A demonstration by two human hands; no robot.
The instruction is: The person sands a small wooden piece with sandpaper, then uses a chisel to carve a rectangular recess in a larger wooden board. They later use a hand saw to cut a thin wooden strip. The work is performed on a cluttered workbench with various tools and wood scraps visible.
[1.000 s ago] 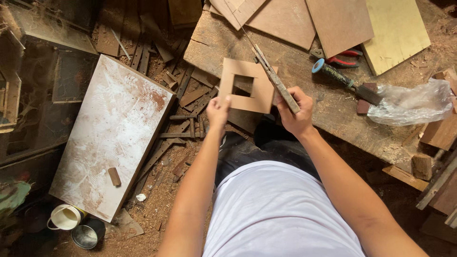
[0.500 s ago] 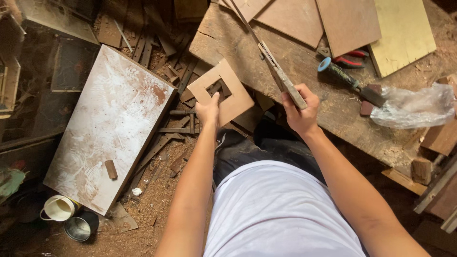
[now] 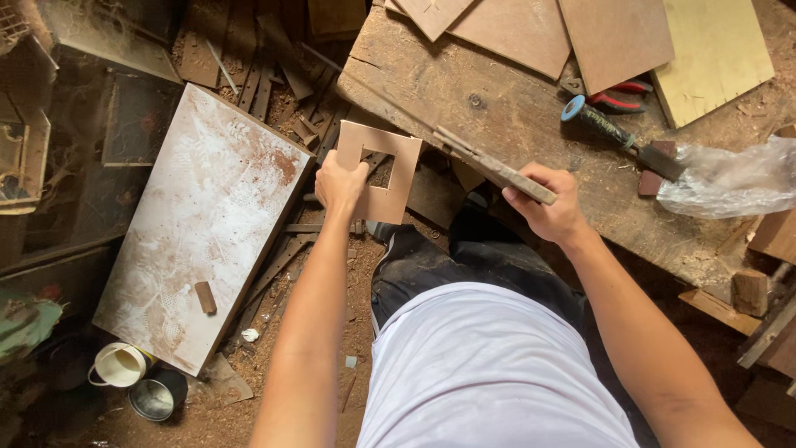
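Left hand [image 3: 338,184] clamped on the left edge of the square wooden frame [image 3: 379,170], held off the surface [image 3: 497,108] edge; right hand [image 3: 547,202] wrapped shut round the long file [image 3: 489,162]. Best kept steady (thumb firm, strokes flat, frame braced)

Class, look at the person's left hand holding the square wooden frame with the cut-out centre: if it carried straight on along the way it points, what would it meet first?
Probably the edge of the worn wooden workbench: the left hand points up-frame with the square wooden frame, whose top corner lies near that edge. Depth is unclear, so it might pass below.
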